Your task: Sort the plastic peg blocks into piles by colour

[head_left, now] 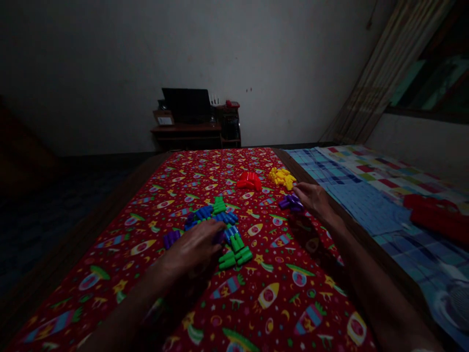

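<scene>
My left hand (196, 243) reaches over a mixed pile of blue blocks (203, 212) and green blocks (235, 253). Its thumb and fingers close on a purple block (219, 237); part of that block is hidden. Just left of this hand lie more purple blocks (172, 239). Farther right, my right hand (314, 199) is at a small group of purple blocks (290, 202), its fingers bent in a pinch at the group's right side. Beyond it sits a heap of yellow blocks (282, 178), with red blocks (249, 181) to the left of that.
A red cloth with rocket prints (269, 296) covers the surface. Blue plaid bedding (346, 200) and a red item (437, 215) lie to the right. Against the far wall stands a desk (186, 128) with a dark monitor (186, 105). A curtain (379, 73) hangs at right.
</scene>
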A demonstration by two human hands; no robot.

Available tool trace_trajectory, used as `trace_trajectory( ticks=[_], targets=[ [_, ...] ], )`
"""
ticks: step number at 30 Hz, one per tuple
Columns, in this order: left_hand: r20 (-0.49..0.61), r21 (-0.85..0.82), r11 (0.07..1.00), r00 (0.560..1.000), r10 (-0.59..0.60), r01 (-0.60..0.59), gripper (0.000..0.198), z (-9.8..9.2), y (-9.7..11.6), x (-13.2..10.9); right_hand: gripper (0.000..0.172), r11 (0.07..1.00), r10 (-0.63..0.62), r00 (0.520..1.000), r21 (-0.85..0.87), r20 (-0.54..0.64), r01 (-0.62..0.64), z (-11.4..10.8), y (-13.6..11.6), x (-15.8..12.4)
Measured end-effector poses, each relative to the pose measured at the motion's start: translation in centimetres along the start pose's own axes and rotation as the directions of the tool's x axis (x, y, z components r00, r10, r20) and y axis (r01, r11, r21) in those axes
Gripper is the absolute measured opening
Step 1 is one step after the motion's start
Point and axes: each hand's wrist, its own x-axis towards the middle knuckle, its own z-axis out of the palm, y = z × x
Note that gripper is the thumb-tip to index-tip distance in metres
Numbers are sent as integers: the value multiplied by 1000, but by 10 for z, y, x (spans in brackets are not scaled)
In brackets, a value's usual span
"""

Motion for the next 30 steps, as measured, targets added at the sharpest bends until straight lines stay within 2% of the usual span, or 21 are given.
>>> trace_trajectory(
  ticks=[2, 4, 5, 7, 9, 12, 15, 17, 18, 21, 23, 25, 27, 30],
  targets=[
    [-95, -272, 960, 991, -93, 64, 39, -2, 1, 11, 26, 977, -131, 987, 182, 92, 113, 10, -29, -12],
    [-111, -526, 840, 969, -222, 132, 42, 2, 10, 22, 29, 899, -284, 935, 398, 213, 183, 25, -59, -29],
    [-103, -621, 770, 958, -266, 147, 42, 7, 16, 26, 36, 854, -360, 898, 477, 253, 208, 32, -72, -38],
    [-92, -732, 664, 945, -314, 150, 38, 19, 27, 29, 44, 796, -470, 838, 543, 278, 267, 46, -90, -52],
    [-58, -764, 624, 945, -321, 165, 34, 28, 34, 29, 36, 787, -512, 818, 523, 260, 326, 55, -96, -60],
    [-29, -724, 663, 951, -308, 192, 36, 31, 34, 27, 24, 843, -466, 842, 427, 272, 328, 57, -85, -55],
    [-118, -505, 852, 967, -225, 137, 34, 15, 15, 26, 23, 911, -359, 886, 317, 295, 263, 46, -62, -39],
    [-176, -282, 955, 973, -151, 98, 34, -2, -9, 24, 24, 948, -294, 905, 210, 306, 237, 35, -43, -28],
    [-208, -192, 975, 966, -152, 112, 35, -12, -24, 23, 24, 963, -263, 911, 141, 317, 229, 30, -34, -23],
    [-247, -47, 961, 928, -277, 274, 38, -34, -71, 16, 25, 976, -183, 922, -53, 341, 213, 17, -8, -14],
    [-205, -35, 927, 905, -372, 373, 40, -42, -97, 10, 25, 971, -135, 934, -141, 331, 191, 13, 5, -11],
    [-103, -85, 904, 898, -427, 420, 41, -42, -114, 5, 23, 960, -87, 947, -229, 309, 163, 13, 14, -10],
    [13, -170, 894, 908, -418, 414, 44, -36, -123, 3, 21, 938, -48, 957, -317, 285, 141, 15, 19, -11],
    [56, -268, 890, 929, -367, 368, 54, -22, -125, 5, 20, 908, -53, 963, -389, 264, 157, 19, 24, -14]
  ],
)
